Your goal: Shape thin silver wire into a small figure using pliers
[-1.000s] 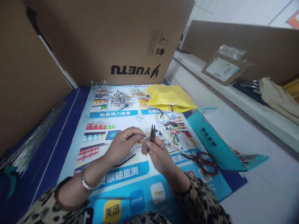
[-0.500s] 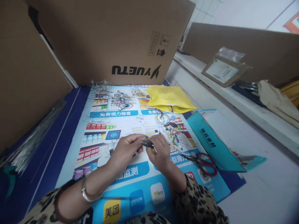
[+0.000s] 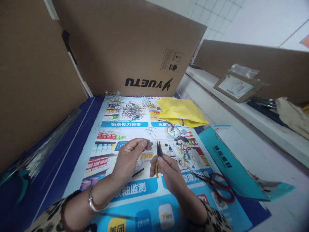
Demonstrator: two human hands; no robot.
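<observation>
Needle-nose pliers [image 3: 159, 150] with dark jaws and a yellow handle point upward in my right hand [image 3: 171, 170], its fingers wrapped round them. The jaws look slightly parted, with nothing visible between the tips. Just left of the pliers, my left hand [image 3: 129, 158] is closed in a pinch, thumb against fingertips. Whatever it pinches is too small to make out. Both hands are over the printed poster sheet [image 3: 101, 180], a small gap between them. Thin wire pieces [image 3: 138, 161] lie partly hidden behind my left hand.
Red-handled scissors [image 3: 220, 187] lie at the right, beside a teal package [image 3: 222, 158]. Behind are a yellow bag [image 3: 182, 111], a clear ring [image 3: 173, 131] and tangled wires [image 3: 131, 109]. Cardboard [image 3: 116, 48] walls the back and left. Teal-handled pliers [image 3: 23, 183] lie far left.
My hands have moved apart. The pliers have turned from pointing left at my left fingers to pointing upward. The camera view has shifted, so the surroundings sit lower and further right.
</observation>
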